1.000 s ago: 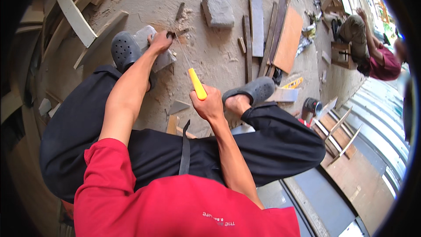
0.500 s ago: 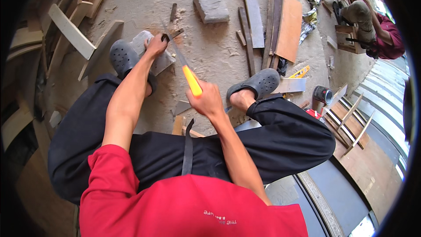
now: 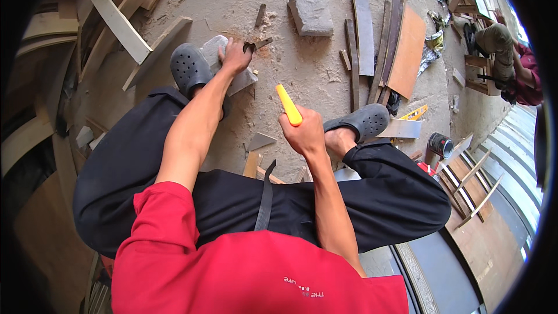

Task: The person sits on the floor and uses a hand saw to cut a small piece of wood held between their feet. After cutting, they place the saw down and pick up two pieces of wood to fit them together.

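Observation:
My right hand is closed round the yellow handle of a hand saw, between my feet. The saw's narrow blade hardly shows at this moment. Farther off to the left, my left hand grips a short dark strip of wood, whose end sticks out to the right past the fingers. That hand rests over a rough grey block on the ground. Beside the block is my left foot in a dark clog, partly overlapping it. The fingertips of my left hand are partly hidden.
Another grey block lies ahead. Long boards and an orange-brown panel lie right of it. A yellow level and a tin can sit beyond my right foot. Curved wood crowds the left. A co-worker sits far right.
My right hand has drawn back with the saw, away from the dark strip; its blade no longer crosses near my left hand. The whole view has shifted, so things appear farther right.

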`<state>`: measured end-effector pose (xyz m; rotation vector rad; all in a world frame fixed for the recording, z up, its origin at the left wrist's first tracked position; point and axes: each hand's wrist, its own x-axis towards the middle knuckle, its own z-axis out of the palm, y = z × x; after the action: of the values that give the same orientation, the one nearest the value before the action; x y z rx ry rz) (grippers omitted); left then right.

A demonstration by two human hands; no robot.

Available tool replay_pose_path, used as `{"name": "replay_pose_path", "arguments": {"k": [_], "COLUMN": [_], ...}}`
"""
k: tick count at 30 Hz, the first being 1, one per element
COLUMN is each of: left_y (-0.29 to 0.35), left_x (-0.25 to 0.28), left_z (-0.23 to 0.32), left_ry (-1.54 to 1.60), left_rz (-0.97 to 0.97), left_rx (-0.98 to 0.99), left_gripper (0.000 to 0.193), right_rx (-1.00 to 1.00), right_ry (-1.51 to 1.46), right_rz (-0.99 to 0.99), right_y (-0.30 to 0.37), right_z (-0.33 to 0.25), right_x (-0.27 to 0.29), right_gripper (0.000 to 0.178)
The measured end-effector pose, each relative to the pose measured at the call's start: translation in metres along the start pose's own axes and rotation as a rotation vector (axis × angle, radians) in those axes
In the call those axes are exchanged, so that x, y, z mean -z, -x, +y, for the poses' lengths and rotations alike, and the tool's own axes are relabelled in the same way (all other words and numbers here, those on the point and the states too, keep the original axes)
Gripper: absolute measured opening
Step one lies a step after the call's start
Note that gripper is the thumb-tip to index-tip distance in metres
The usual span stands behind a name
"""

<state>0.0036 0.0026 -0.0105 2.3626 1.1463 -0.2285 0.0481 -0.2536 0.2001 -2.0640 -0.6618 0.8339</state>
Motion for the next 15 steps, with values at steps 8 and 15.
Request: {"name": "replay_pose_path", "arguments": {"k": [8, 15], "left_y": [0.001, 0.003], "left_x": [0.004, 0.003], "left_z": [-0.001, -0.001], "left_ry": [0.103, 0.148], "left_rz": [-0.050, -0.044], "left_rx": [0.033, 0.034], "left_gripper": [0.040, 0.039], "right_rx": [0.082, 0.017], "right_ry": [0.041, -0.047], "right_rz": [0.041, 0.032], "right_y": [-0.014, 0.000], "right_z": [0.013, 0.010], "right_x": [-0.022, -0.020], "right_gripper": [0.023, 0.022]}}
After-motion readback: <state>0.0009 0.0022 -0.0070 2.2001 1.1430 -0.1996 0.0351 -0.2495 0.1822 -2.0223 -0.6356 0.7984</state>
